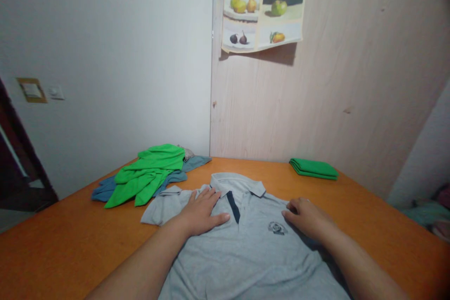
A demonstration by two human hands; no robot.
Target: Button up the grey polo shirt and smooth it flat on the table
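A grey polo shirt [242,253] lies front up, its collar at the far end. It has a dark strip inside the neck opening and a dark rose-like print on the chest. Flat on the chest beside the collar rests my left hand [202,213], fingers stretched and thumb apart. My right hand [305,218] is at the shirt's right shoulder edge, its fingers bent and closed on the fabric there. The left sleeve spreads out on the table, while the right sleeve is hidden by my hand and forearm.
On the orange-brown table [42,248], a loose heap of bright green cloth [151,171] and blue-grey cloth [103,190] lies back left. A folded green cloth [314,169] sits back right. Behind the table stands a wall with a fruit poster [263,18].
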